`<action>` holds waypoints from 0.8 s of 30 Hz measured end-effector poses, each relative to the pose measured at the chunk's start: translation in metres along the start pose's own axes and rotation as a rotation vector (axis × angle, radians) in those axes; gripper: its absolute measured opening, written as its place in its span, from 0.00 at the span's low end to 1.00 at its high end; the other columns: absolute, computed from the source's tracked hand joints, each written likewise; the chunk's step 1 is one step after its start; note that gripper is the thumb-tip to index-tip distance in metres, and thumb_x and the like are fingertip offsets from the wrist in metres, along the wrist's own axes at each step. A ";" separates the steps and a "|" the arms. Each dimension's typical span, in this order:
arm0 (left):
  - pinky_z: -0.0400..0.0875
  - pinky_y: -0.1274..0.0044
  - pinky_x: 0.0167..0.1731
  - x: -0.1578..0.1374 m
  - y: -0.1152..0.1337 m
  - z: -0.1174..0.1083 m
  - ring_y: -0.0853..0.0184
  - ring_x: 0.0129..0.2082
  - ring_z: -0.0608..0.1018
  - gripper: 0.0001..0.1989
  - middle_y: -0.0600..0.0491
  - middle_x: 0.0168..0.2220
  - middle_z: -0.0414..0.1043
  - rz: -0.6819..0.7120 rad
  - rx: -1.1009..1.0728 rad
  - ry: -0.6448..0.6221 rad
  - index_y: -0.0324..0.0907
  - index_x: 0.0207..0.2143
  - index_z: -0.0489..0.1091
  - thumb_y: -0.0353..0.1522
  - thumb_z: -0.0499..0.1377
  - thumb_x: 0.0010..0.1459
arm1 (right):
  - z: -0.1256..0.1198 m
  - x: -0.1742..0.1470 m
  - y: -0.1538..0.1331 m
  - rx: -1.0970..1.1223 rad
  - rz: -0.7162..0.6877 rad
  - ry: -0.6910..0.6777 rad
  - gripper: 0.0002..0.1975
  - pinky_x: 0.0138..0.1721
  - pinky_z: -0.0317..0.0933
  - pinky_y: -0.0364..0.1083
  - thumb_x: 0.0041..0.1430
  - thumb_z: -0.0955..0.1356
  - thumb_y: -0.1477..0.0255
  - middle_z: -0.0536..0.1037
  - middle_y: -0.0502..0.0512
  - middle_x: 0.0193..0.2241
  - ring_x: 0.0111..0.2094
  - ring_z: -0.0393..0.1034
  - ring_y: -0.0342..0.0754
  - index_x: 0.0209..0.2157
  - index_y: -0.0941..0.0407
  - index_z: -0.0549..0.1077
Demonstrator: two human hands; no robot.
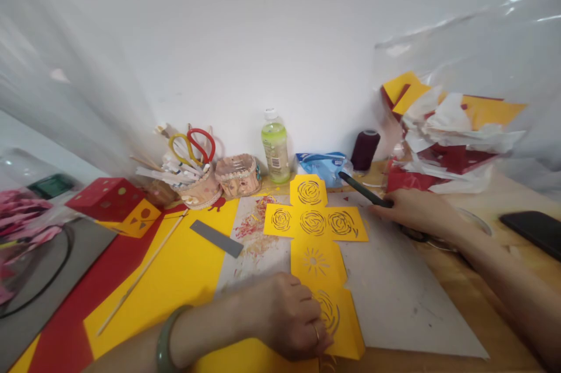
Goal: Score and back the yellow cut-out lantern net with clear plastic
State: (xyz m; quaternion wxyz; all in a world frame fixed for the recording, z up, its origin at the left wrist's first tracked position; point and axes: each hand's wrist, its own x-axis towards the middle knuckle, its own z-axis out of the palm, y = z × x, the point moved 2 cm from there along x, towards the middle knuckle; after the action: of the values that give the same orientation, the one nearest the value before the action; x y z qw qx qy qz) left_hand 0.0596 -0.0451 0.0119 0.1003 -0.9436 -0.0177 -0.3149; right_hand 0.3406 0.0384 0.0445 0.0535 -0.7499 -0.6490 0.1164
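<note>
A yellow cross-shaped paper cutout (316,253) with tabs and swirling flower patterns cut through it lies on a grey cutting board (394,291). My left hand (291,314), with a ring and a green bangle, rests on its lower left edge. The fingers are curled against the paper and their tips are partly hidden. Over the board's far right part, my right hand (407,209) is closed around a dark, slim, stick-like tool (362,189). That tool points up and left toward a blue soft pack (322,168).
Left of the board lie a grey ruler (217,238), a thin wooden stick (142,273) and yellow paper (175,273). A red-yellow box (116,203), cups with scissors (193,148), a bottle (276,148) and a thread spool (366,151) stand behind. Right are a scrap bag (456,127) and phone (532,230).
</note>
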 end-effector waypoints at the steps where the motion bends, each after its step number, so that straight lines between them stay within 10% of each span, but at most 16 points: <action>1: 0.51 0.77 0.11 0.001 0.000 -0.001 0.73 0.13 0.62 0.16 0.60 0.12 0.58 0.001 -0.007 -0.019 0.43 0.14 0.59 0.32 0.55 0.53 | -0.001 -0.001 0.000 -0.012 0.004 -0.009 0.25 0.26 0.54 0.49 0.47 0.63 0.48 0.74 0.61 0.21 0.25 0.69 0.56 0.20 0.56 0.72; 6: 0.68 0.76 0.25 0.012 0.001 -0.011 0.68 0.30 0.74 0.17 0.54 0.33 0.75 0.002 -0.079 -0.264 0.41 0.36 0.71 0.44 0.53 0.58 | -0.010 -0.003 0.005 -0.050 0.052 -0.004 0.24 0.26 0.56 0.49 0.50 0.62 0.48 0.75 0.63 0.25 0.27 0.70 0.57 0.20 0.55 0.69; 9: 0.65 0.67 0.48 0.014 0.005 -0.012 0.57 0.53 0.68 0.30 0.45 0.57 0.63 -0.078 0.010 -0.478 0.38 0.56 0.60 0.50 0.49 0.59 | -0.014 -0.002 0.013 -0.058 0.101 0.025 0.26 0.27 0.58 0.51 0.50 0.61 0.47 0.75 0.66 0.25 0.28 0.71 0.60 0.18 0.55 0.65; 14: 0.64 0.70 0.51 0.004 0.015 -0.004 0.55 0.56 0.67 0.34 0.42 0.57 0.64 -0.184 0.081 -0.639 0.34 0.55 0.61 0.51 0.48 0.59 | -0.011 -0.001 0.013 -0.054 0.054 0.023 0.24 0.30 0.59 0.53 0.55 0.58 0.50 0.76 0.69 0.28 0.31 0.72 0.62 0.19 0.54 0.64; 24: 0.73 0.81 0.28 -0.008 -0.004 -0.052 0.71 0.32 0.79 0.13 0.49 0.34 0.78 -0.282 0.092 -0.007 0.34 0.42 0.68 0.26 0.45 0.64 | -0.004 -0.006 -0.007 -0.122 -0.042 0.151 0.26 0.32 0.60 0.61 0.59 0.54 0.55 0.75 0.77 0.33 0.36 0.71 0.73 0.35 0.61 0.70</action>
State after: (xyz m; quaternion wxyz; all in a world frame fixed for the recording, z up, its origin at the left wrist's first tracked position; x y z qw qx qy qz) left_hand 0.0219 -0.0517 0.0480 0.0981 -0.9273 -0.1648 -0.3215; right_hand 0.3339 0.0339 0.0509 0.0587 -0.7445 -0.6648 0.0186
